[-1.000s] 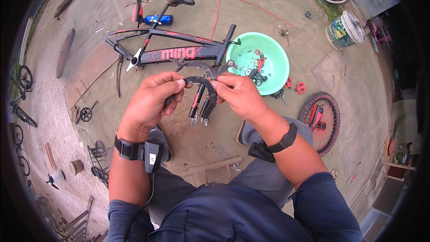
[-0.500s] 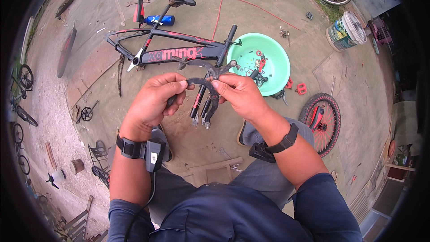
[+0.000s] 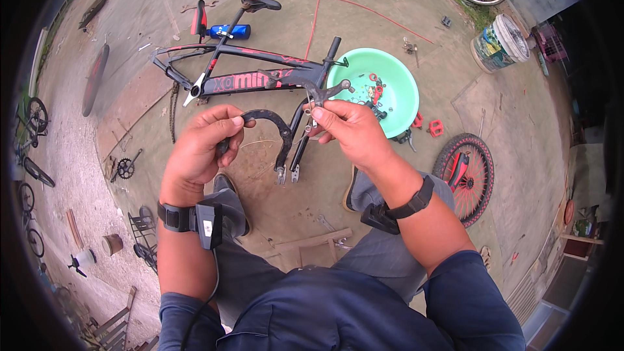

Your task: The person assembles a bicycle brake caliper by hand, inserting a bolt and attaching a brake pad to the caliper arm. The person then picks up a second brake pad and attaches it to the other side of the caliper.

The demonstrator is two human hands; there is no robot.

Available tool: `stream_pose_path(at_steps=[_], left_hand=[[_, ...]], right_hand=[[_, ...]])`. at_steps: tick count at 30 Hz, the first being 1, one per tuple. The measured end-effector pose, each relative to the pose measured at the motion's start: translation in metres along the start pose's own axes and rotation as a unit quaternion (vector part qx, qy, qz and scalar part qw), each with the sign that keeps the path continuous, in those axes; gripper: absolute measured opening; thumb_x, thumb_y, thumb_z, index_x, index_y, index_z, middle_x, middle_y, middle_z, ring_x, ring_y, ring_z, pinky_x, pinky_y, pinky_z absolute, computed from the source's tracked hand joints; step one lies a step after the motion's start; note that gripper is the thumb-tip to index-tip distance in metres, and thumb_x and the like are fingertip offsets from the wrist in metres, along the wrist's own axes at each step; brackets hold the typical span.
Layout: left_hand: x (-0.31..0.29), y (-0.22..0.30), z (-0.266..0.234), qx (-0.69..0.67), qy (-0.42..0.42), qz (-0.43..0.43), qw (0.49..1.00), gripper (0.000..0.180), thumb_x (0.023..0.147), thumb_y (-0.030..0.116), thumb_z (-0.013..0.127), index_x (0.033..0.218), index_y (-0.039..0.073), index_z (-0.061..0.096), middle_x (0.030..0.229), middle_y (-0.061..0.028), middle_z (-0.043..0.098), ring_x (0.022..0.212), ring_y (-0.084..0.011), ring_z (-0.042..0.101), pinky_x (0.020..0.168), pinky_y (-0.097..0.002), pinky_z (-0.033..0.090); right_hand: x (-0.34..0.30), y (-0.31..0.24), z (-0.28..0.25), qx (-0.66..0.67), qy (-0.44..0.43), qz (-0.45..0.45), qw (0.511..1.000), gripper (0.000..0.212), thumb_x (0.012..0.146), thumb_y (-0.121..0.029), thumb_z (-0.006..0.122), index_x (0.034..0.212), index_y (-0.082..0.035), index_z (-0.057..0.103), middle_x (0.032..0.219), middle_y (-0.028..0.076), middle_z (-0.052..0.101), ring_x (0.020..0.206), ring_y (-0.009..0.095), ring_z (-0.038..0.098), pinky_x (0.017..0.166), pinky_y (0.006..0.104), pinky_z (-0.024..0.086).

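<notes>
Left grip [image 3: 198, 146]: clenched, with thumb and fingers pinched on the upper end of a black curved arm [image 3: 285, 129]. Arched to the right from the fingertips, then bent downward. Lower end seen in front of a black fork [image 3: 301, 146]; contact or clearance at this point impossible to tell.

Right grip [image 3: 356, 129]: clenched, with thumb and fingers pinched on a dark forked arm [image 3: 317, 95] just below its junction. One limb extended to the upper left across the view of the bicycle frame [image 3: 253, 80], the other to the right, over the edge of the basin as viewed. Small silver pieces [image 3: 308, 119] at the fingertips; exact kind too small to tell. Both arms raised in front of the body, near each other and visibly apart.

Beyond the hands: black bicycle frame with red markings, laid on the concrete ground [image 3: 383, 19], with black saddle [image 3: 260, 1] attached. Beside the seat post, a blue bottle [image 3: 231, 31]. Below the rear end of the frame, a dark chain [image 3: 173, 114]. Farther left and lower, a crank with chainring [image 3: 125, 169].

To the right of the frame: light green basin [image 3: 400, 68], with red and dark loose parts [image 3: 377, 94] inside. Just outside the basin, to the lower right, a red pedal [image 3: 435, 128]. Farther right, near the right knee, a wheel [image 3: 489, 179] with red spokes. At upper right, well apart from the wheel, a white-rimmed bucket [image 3: 495, 51].

On both forearms: black straps [image 3: 177, 218] with attached dark modules [image 3: 209, 224].
</notes>
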State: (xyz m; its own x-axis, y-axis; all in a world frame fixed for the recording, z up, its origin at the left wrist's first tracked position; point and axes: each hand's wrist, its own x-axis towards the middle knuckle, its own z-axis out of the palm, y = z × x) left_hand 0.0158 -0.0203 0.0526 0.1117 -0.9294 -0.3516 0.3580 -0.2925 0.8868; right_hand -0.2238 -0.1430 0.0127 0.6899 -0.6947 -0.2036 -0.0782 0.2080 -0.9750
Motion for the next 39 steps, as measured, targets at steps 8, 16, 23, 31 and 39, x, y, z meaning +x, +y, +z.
stream_pose_path(at_steps=[8, 16, 23, 31, 39], left_hand=[[-0.005, 0.006, -0.011, -0.004, 0.038, 0.02, 0.999, 0.017, 0.095, 0.011, 0.056, 0.1, -0.003, 0.065, 0.064, -0.0008, 0.055, 0.045, -0.0067, 0.044, 0.04, -0.0201, 0.033], [-0.004, 0.007, -0.01, -0.012, 0.032, 0.018, 0.999, 0.018, 0.095, 0.011, 0.055, 0.1, -0.004, 0.064, 0.063, -0.0015, 0.054, 0.044, -0.0069, 0.044, 0.04, -0.0202, 0.033], [-0.002, 0.004, 0.001, -0.04, 0.0, -0.018, 0.999, 0.02, 0.095, 0.011, 0.056, 0.101, -0.006, 0.064, 0.062, -0.0031, 0.054, 0.044, -0.008, 0.043, 0.04, -0.0209, 0.034], [0.003, -0.002, 0.014, -0.056, -0.016, -0.042, 0.997, 0.023, 0.095, 0.013, 0.055, 0.102, -0.008, 0.063, 0.059, -0.0047, 0.052, 0.039, -0.0091, 0.04, 0.037, -0.022, 0.031], [0.003, -0.004, 0.01, -0.068, -0.028, -0.044, 0.996, 0.023, 0.095, 0.013, 0.055, 0.101, -0.008, 0.062, 0.059, -0.0052, 0.053, 0.039, -0.0091, 0.04, 0.036, -0.0218, 0.032]], right_hand=[[0.001, -0.002, 0.0, 0.013, 0.005, 0.01, 1.0, 0.035, 0.1, -0.028, 0.059, 0.119, 0.001, 0.066, 0.1, 0.004, 0.068, 0.087, 0.014, 0.068, 0.071, 0.0256, 0.052], [0.001, -0.003, 0.003, 0.034, 0.02, 0.002, 0.999, 0.031, 0.099, -0.026, 0.062, 0.112, 0.0, 0.07, 0.094, 0.002, 0.068, 0.083, 0.011, 0.067, 0.066, 0.0245, 0.053], [0.001, -0.001, 0.003, 0.014, 0.004, 0.006, 1.0, 0.034, 0.1, -0.028, 0.059, 0.12, 0.0, 0.067, 0.096, 0.003, 0.068, 0.085, 0.013, 0.067, 0.071, 0.0254, 0.052], [0.001, 0.002, 0.007, 0.014, -0.006, 0.009, 1.0, 0.033, 0.101, -0.026, 0.059, 0.12, -0.001, 0.067, 0.096, 0.003, 0.068, 0.085, 0.012, 0.066, 0.07, 0.025, 0.053], [0.001, -0.002, 0.006, 0.001, 0.002, 0.001, 1.0, 0.032, 0.101, -0.026, 0.058, 0.121, -0.001, 0.067, 0.097, 0.003, 0.068, 0.086, 0.012, 0.066, 0.07, 0.0256, 0.053]])
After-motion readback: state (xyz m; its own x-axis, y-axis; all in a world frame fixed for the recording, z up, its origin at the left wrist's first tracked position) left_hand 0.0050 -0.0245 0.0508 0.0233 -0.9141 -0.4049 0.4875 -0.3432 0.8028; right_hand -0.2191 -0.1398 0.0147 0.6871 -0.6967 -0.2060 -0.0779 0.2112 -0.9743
